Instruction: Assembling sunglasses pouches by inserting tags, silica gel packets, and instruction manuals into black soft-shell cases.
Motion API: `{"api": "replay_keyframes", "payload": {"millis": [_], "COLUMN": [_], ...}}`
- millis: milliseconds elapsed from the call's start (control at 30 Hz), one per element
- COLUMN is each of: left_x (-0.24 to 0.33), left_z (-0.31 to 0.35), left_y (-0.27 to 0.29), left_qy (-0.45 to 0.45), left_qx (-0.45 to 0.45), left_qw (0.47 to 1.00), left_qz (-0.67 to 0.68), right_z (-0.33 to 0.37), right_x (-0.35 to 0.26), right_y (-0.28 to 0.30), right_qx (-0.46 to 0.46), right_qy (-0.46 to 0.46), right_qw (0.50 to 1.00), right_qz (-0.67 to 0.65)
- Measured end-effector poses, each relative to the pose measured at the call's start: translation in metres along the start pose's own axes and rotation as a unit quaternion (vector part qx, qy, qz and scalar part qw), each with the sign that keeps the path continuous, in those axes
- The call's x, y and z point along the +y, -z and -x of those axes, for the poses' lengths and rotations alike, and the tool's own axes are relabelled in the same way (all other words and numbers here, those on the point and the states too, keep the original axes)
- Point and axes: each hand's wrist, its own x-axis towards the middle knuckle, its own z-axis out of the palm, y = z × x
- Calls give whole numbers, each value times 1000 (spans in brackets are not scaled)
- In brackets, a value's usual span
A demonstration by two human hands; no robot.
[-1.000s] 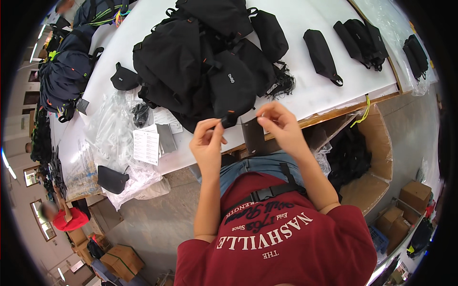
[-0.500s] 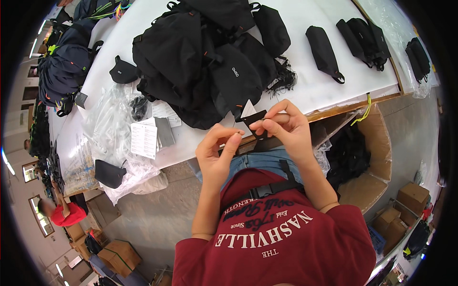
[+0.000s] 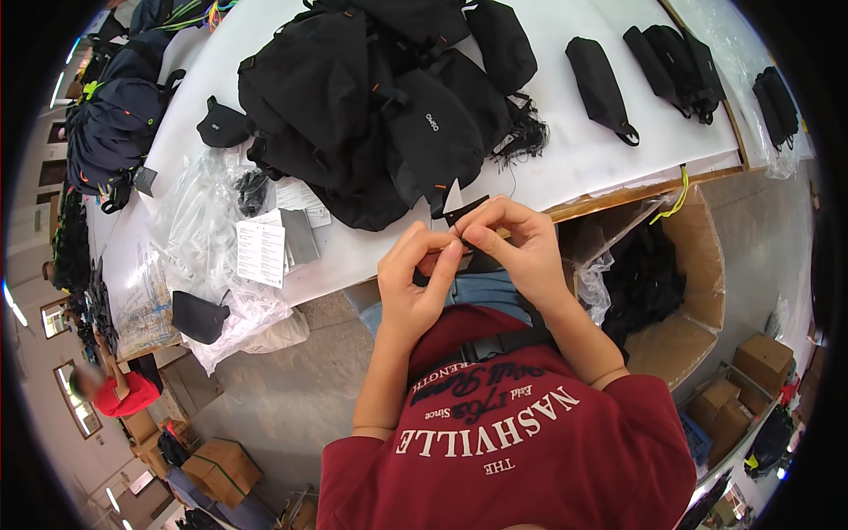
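Fingers of the left hand [image 3: 411, 278] curled inward, tips of thumb and forefinger almost together at the near side of the pile of black bags [image 3: 309, 106]; anything pinched between them too fine to tell. Fingers of the right hand [image 3: 521, 252] in a similar close pinch, tips just beside the left ones and at a dark strip [image 3: 465, 209]; cannot tell whether clamped on it or merely touching. White pointed piece [image 3: 453, 196] just beyond the strip, at the near edge of the pile, close to the end of its nearest bag [image 3: 437, 137]. On the desk [image 3: 574, 177], black cords [image 3: 527, 137] against the pile's right side, a long black pouch [image 3: 601, 88] farther right, a small black pouch [image 3: 223, 124] just left of the pile. Clear plastic [image 3: 181, 238] and a white printed card [image 3: 261, 253] near the pile's left side, toward the person.
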Motion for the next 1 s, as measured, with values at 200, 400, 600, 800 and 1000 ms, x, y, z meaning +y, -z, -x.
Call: {"api": "replay_keyframes", "payload": {"millis": [200, 400, 600, 800, 1000], "left_x": [-1, -2, -9, -19, 2], "left_z": [0, 0, -1, 5, 11], "left_y": [1, 1, 7, 9, 0], "left_qy": [8, 0, 61, 148, 174], "left_qx": [-2, -8, -61, -75, -125], "left_qw": [1000, 1000, 995, 963, 976], "left_qz": [3, -2, 40, 211, 40], "right_z": [-1, 0, -1, -1, -41], "right_x": [2, -2, -7, -16, -23], "right_y": [3, 0, 5, 2, 1], "right_qx": [2, 8, -11, -59, -75], "right_qy": [-28, -14, 79, 87, 128], "right_qw": [1000, 1000, 986, 979, 906], "right_qz": [2, 19, 148, 177, 396]}}
